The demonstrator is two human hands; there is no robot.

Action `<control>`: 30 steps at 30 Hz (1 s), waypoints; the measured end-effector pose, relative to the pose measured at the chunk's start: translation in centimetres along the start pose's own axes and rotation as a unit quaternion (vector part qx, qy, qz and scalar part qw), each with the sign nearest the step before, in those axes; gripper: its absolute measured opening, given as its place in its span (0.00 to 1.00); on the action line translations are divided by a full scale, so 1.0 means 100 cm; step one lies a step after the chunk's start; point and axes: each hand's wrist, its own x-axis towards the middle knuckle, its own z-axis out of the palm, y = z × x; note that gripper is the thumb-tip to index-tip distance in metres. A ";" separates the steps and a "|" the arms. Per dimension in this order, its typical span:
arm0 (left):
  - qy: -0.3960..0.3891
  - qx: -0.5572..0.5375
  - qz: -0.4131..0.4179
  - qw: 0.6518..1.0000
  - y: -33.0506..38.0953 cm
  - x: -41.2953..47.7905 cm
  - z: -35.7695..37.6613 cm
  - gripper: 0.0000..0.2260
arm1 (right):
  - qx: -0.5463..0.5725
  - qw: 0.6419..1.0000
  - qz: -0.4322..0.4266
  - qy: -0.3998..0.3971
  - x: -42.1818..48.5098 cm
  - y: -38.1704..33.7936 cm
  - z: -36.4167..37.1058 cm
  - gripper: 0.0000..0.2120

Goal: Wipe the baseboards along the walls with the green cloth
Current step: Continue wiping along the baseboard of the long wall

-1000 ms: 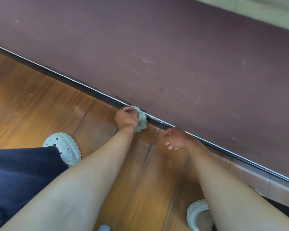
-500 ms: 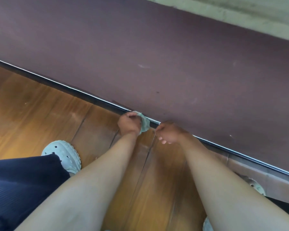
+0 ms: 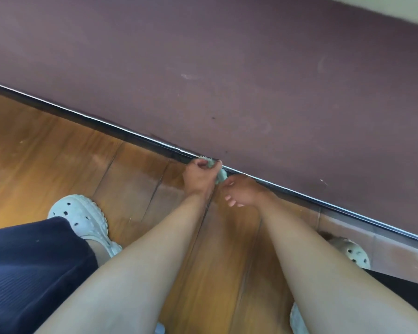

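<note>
The pale green cloth (image 3: 220,175) is bunched against the dark baseboard (image 3: 106,125), which runs diagonally from upper left to lower right under the maroon wall (image 3: 227,68). My left hand (image 3: 198,177) grips the cloth and presses it onto the baseboard's shiny top edge. Most of the cloth is hidden inside that fist. My right hand (image 3: 243,190) lies just to the right, fingers loosely curled, its tip touching the cloth's lower end. I cannot see it pinching the cloth.
Wooden floor planks (image 3: 46,165) spread out below the baseboard. A white clog (image 3: 82,218) and a navy trouser leg (image 3: 22,273) are at the left. Another clog (image 3: 297,320) shows at the bottom edge, and its reflection (image 3: 350,251) appears in the glossy baseboard section at right.
My right hand has slid left along the baseboard until it meets the cloth. My left hand stays gripping the cloth at the edge, and the view has shifted slightly.
</note>
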 end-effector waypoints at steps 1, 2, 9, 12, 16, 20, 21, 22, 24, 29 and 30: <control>0.001 0.000 -0.002 1.000 -0.001 0.004 0.000 0.11 | 0.006 1.000 -0.004 -0.005 0.000 0.000 0.001 0.09; 0.007 -0.004 -0.008 1.000 -0.002 0.007 -0.001 0.10 | 0.010 1.000 -0.007 -0.008 0.000 0.001 0.001 0.10; 0.161 -0.069 -0.044 0.983 -0.001 0.028 -0.013 0.05 | 0.109 0.993 0.038 0.023 0.001 0.042 -0.015 0.08; 0.098 -0.039 -0.024 0.994 -0.006 0.018 -0.004 0.03 | 0.200 0.976 0.063 0.058 0.004 0.055 -0.019 0.10; -0.054 0.014 0.014 0.998 -0.012 -0.018 0.025 0.05 | 0.212 0.974 0.049 0.060 0.006 0.053 -0.017 0.11; -0.058 0.052 0.038 0.996 -0.005 -0.023 0.031 0.04 | 0.205 0.977 0.033 0.040 0.004 0.049 -0.017 0.09; -0.034 0.048 0.036 0.998 -0.005 -0.018 0.028 0.04 | 0.207 0.977 0.036 0.040 0.002 0.050 -0.017 0.08; -0.005 0.045 0.026 0.999 -0.004 -0.013 0.024 0.05 | 0.209 0.976 0.037 0.043 0.001 0.052 -0.018 0.08; 0.077 0.012 -0.016 0.997 -0.003 0.000 0.015 0.05 | 0.208 0.976 0.044 0.047 0.000 0.056 -0.020 0.09; 0.141 -0.060 -0.070 0.986 0.004 0.016 0.004 0.04 | 0.197 0.978 0.055 0.048 -0.001 0.061 -0.022 0.09; 0.125 -0.059 -0.064 0.988 0.003 0.013 0.006 0.06 | 0.196 0.978 0.056 0.049 -0.001 0.061 -0.022 0.09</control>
